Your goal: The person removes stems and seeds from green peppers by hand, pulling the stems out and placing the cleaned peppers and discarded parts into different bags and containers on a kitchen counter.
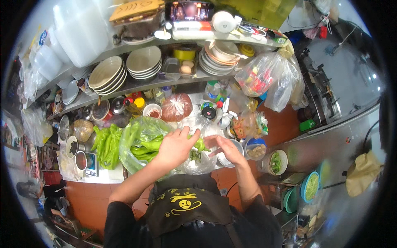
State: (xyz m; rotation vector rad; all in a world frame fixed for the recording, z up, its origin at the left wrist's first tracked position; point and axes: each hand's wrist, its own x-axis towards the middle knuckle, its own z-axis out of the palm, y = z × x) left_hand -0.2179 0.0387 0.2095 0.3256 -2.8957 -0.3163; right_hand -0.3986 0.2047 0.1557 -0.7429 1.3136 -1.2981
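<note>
My left hand grips a long green pepper, its stem end pointing to the right. Just beyond that end is my right hand, fingers apart and holding nothing that I can see. Under my left hand, a clear plastic bag lies open with several green peppers inside. Below the held pepper sits a second clear bag with small green pieces in it. More green peppers lie in a bundle farther left.
Stacked bowls and plates fill the shelf above the counter. A kitchen scale and small bowls stand at left. White containers and a bucket with greens are at right. A phone stands on top.
</note>
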